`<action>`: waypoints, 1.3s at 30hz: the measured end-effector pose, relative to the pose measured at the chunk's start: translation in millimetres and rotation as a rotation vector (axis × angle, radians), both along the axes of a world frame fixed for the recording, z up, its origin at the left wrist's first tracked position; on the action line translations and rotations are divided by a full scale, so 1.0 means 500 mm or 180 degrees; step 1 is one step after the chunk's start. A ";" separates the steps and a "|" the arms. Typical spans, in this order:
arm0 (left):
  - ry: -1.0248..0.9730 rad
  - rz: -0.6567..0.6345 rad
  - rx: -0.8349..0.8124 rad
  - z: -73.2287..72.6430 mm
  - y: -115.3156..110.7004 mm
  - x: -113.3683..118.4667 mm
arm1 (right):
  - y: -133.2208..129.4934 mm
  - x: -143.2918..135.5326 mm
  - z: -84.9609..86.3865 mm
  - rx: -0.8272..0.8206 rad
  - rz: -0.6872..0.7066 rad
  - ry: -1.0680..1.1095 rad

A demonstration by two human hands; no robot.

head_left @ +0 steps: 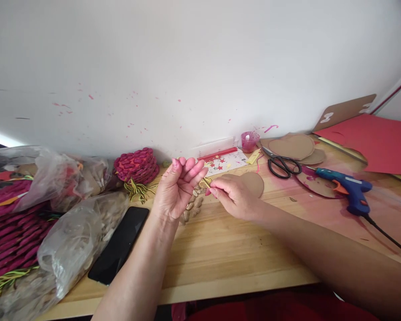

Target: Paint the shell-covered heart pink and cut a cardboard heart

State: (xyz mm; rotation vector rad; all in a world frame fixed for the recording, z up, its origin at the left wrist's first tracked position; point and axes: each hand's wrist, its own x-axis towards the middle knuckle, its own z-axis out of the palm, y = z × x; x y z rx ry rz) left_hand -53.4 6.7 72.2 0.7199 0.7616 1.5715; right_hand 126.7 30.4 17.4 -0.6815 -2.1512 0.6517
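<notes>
My right hand [234, 195] is closed in a pinch on a short folded bundle of yellow-green cord [205, 182]. Beside it, my left hand [180, 183] is raised palm up, its fingers loosely curled and apart. The cord's looped end lies close to the left hand's outer fingertips; whether they touch is unclear. Under both hands, several unpainted peanuts [195, 206] lie on the wooden table [220, 254]. A brown cardboard heart [254, 183] is partly hidden behind my right hand. To the left sits a stack of magenta peanut-covered pieces [136, 165] with yellow-green cord tassels [137, 191].
A black phone [120, 245] and clear plastic bags [73, 236] occupy the left. Toward the right are black-handled scissors [282, 166], more cardboard hearts [292, 146], a blue glue gun [350, 185] with its cable, and red sheets [377, 142]. A pink cup [250, 141] stands by the wall.
</notes>
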 end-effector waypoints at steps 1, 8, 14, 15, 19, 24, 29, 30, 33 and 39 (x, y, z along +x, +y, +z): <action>-0.0018 0.0053 0.0028 -0.001 0.003 -0.002 | -0.001 -0.001 -0.001 0.0085 -0.0038 -0.0082; -0.0149 0.0372 0.0138 -0.005 0.016 -0.018 | -0.006 -0.002 -0.005 0.0220 -0.0133 -0.0342; -0.0141 0.0556 0.0207 0.008 0.020 -0.033 | -0.003 -0.005 -0.012 0.0258 -0.0102 -0.0420; -0.0064 0.0514 0.0208 0.011 0.018 -0.035 | 0.000 -0.005 -0.014 0.0283 -0.0114 -0.0436; 0.0486 -0.0002 0.0106 0.023 0.000 -0.038 | 0.012 0.005 -0.011 0.0037 -0.0319 -0.0182; 0.0930 -0.0769 0.0061 0.028 -0.024 -0.026 | 0.008 0.000 0.049 -0.1586 -0.0019 0.1099; 0.0808 -0.0844 0.0152 0.036 -0.026 -0.029 | 0.001 -0.055 0.121 -0.2493 0.0814 0.1321; 0.0731 -0.0723 0.0171 0.039 -0.024 -0.033 | 0.004 -0.067 0.129 -0.2505 0.0861 0.1264; 0.0462 -0.0240 0.0120 0.050 -0.016 -0.051 | 0.024 -0.095 0.139 -0.2193 0.0878 0.1057; 0.0269 0.0276 -0.0007 0.087 0.008 -0.082 | 0.082 -0.133 0.133 -0.0987 0.0519 0.0392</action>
